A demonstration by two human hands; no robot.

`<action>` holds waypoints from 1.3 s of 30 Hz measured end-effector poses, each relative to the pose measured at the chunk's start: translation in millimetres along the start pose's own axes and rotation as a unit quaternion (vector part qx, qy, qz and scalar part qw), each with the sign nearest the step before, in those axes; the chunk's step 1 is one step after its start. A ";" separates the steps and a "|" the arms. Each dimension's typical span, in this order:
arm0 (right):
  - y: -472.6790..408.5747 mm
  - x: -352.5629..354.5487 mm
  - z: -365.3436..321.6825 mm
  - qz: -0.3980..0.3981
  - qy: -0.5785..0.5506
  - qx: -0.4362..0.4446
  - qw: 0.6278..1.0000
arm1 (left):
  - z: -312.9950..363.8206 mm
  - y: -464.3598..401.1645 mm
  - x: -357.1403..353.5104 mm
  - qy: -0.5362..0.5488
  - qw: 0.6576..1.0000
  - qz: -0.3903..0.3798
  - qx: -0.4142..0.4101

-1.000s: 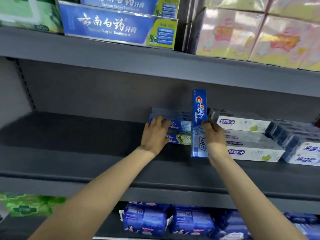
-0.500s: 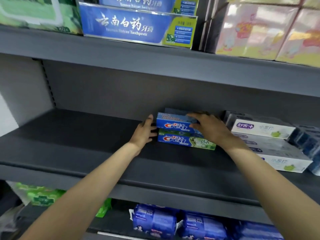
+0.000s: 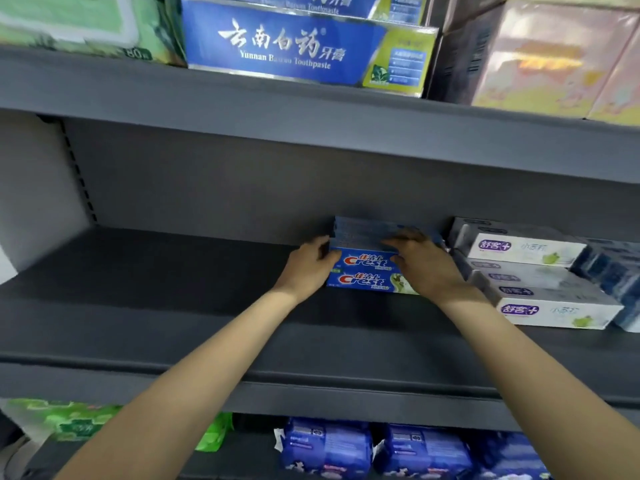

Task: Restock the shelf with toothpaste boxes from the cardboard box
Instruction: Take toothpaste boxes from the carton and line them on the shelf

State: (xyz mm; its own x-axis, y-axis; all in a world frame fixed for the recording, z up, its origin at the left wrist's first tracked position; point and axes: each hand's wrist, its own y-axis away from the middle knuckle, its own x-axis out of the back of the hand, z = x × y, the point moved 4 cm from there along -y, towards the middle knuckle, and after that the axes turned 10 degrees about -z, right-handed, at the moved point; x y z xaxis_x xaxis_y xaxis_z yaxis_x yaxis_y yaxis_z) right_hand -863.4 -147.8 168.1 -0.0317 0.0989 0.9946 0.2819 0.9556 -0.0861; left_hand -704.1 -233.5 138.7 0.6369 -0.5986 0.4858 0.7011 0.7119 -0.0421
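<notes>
Both hands on the toothpaste boxes [image 3: 367, 261] stacked at the shelf [image 3: 173, 306] back: left hand [image 3: 308, 268] grips the left end, right hand [image 3: 420, 263] lies flat on top. Likely light, stiff cardboard; hold by the ends.
</notes>
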 end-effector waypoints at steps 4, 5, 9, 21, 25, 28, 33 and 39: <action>14.7 -1.7 -23.5 0.028 -0.043 -0.005 0.999 | 2.2 9.2 6.4 -0.137 0.989 0.056 0.001; 20.4 -2.1 -31.6 0.029 -0.066 0.000 0.997 | 3.6 15.2 8.0 -0.182 0.981 0.067 0.003; 54.1 -4.6 -65.7 0.037 -0.129 0.026 0.991 | 12.7 58.5 9.9 -0.340 0.935 0.089 -0.039; 201.0 -50.5 -206.2 0.000 -0.224 0.112 0.968 | -28.0 281.7 26.7 -0.413 0.902 0.125 -0.007; 247.9 -85.9 -273.7 -0.063 -0.256 0.142 0.954 | -81.0 363.0 45.9 -0.369 0.919 0.108 0.090; 278.4 -115.6 -329.8 -0.129 -0.279 0.169 0.936 | -125.9 420.1 65.4 -0.345 0.922 0.093 0.148; 320.0 -165.9 -437.1 -0.207 -0.298 0.212 0.907 | -197.2 502.1 110.0 -0.327 0.907 0.076 0.253; 342.6 -229.3 -555.7 -0.300 -0.285 0.195 0.889 | -296.1 569.0 163.5 -0.309 0.889 -0.027 0.336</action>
State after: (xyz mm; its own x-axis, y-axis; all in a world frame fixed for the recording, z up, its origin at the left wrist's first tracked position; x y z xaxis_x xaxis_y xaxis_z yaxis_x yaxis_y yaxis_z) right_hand -226.7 2.6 -57.1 -0.5760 -0.4421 0.6876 -0.2998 0.8968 0.3254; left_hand -106.1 -35.0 -64.3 0.1656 -0.4700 0.8670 0.2429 0.8715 0.4261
